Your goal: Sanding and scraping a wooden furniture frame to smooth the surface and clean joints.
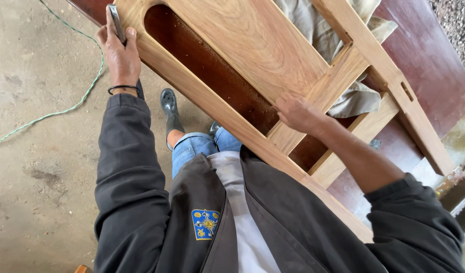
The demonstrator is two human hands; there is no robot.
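Wooden door frame (pixel 273 65) lying flat on the red-brown table (pixel 434 65), long axis slanting away, left hand (pixel 120 50) clamping a flat metal scraper (pixel 116 23) against its outer edge, right hand (pixel 295 111) pressed half-open on the crosspiece.

Soft, even daylight is illuminating the scene; shadows are staying faint, focus is holding sharp, edges are bending slightly.
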